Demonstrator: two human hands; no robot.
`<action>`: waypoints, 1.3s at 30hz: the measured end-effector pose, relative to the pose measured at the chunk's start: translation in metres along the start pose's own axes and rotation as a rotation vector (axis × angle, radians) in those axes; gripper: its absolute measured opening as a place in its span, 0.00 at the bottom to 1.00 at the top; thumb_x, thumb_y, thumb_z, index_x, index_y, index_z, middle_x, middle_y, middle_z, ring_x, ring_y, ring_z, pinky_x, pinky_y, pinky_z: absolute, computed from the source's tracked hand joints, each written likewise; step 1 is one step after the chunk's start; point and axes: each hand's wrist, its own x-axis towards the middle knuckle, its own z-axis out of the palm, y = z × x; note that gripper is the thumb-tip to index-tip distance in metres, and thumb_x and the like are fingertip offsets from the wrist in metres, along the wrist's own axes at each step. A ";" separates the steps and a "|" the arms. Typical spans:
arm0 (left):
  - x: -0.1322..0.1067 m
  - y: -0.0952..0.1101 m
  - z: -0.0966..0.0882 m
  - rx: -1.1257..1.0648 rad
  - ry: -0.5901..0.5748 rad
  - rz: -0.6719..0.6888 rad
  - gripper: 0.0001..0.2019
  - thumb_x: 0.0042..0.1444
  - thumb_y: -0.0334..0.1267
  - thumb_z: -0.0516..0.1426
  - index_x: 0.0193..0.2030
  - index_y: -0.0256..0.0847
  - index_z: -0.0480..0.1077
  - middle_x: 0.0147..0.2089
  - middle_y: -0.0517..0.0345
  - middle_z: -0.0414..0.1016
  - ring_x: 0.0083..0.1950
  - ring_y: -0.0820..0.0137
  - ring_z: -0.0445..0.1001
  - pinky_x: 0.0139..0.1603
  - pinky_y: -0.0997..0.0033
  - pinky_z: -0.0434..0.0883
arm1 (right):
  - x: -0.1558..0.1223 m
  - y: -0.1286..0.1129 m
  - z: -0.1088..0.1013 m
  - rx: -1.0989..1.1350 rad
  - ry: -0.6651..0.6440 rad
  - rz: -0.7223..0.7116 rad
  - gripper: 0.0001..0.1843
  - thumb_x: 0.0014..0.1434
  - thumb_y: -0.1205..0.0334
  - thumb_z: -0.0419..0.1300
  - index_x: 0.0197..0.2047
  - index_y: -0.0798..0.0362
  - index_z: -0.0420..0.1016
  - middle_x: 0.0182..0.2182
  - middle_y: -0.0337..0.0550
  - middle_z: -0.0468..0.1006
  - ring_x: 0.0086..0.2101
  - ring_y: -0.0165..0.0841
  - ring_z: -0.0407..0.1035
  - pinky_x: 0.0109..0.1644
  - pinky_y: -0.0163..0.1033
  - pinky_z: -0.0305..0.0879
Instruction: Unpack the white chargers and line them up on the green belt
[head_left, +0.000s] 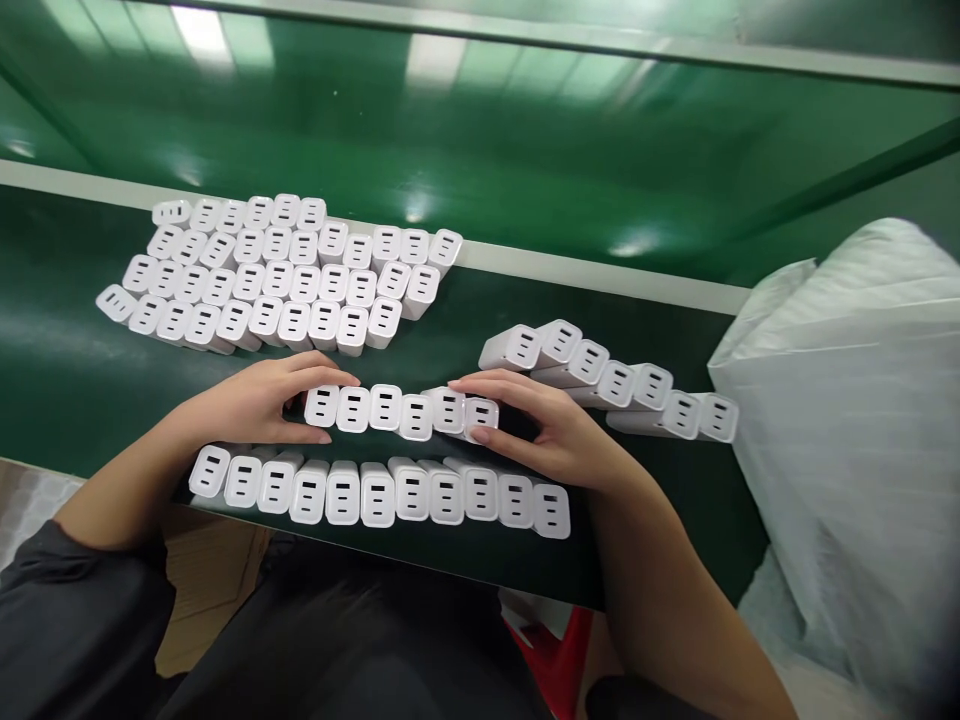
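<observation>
A short row of white USB chargers stands between my two hands, port faces up. My left hand is closed round the left end of that row, thumb on the near side and fingers on the far side. At the right end, my right hand grips the last chargers the same way. Closer to my body stands a longer row of the same chargers. Beyond my left hand is a large block of chargers in several rows. Past my right hand, more chargers lean in a slanting line.
The dark green table has its near edge right at my body. A green glossy panel rises behind a pale strip. At the right a big white plastic bag bulges over the table. Something red shows below.
</observation>
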 end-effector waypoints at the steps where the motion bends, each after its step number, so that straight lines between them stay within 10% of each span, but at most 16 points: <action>1: 0.000 0.000 0.001 0.039 0.020 0.010 0.27 0.60 0.54 0.58 0.64 0.49 0.64 0.59 0.49 0.68 0.42 0.67 0.73 0.39 0.69 0.72 | 0.000 0.000 0.001 0.004 -0.003 -0.001 0.20 0.65 0.54 0.60 0.59 0.45 0.72 0.51 0.47 0.77 0.51 0.42 0.72 0.55 0.50 0.73; 7: 0.002 -0.002 0.002 0.130 0.059 0.029 0.27 0.60 0.58 0.57 0.61 0.48 0.67 0.56 0.50 0.71 0.30 0.74 0.69 0.33 0.71 0.69 | 0.000 0.001 0.002 0.028 -0.015 -0.049 0.20 0.65 0.56 0.61 0.60 0.45 0.71 0.52 0.45 0.77 0.51 0.40 0.72 0.56 0.47 0.72; 15: 0.001 -0.005 0.000 0.129 0.028 0.003 0.28 0.59 0.57 0.58 0.64 0.51 0.65 0.58 0.50 0.69 0.39 0.67 0.73 0.34 0.71 0.70 | -0.003 0.004 -0.001 0.070 -0.001 0.001 0.18 0.67 0.58 0.58 0.59 0.47 0.70 0.52 0.45 0.77 0.35 0.32 0.70 0.43 0.41 0.73; 39: 0.003 -0.003 -0.001 0.140 0.014 -0.011 0.29 0.59 0.56 0.58 0.64 0.50 0.64 0.57 0.51 0.70 0.41 0.67 0.75 0.36 0.72 0.72 | -0.005 0.007 0.001 0.020 -0.019 -0.057 0.28 0.61 0.55 0.66 0.63 0.47 0.66 0.56 0.47 0.74 0.51 0.40 0.72 0.56 0.47 0.71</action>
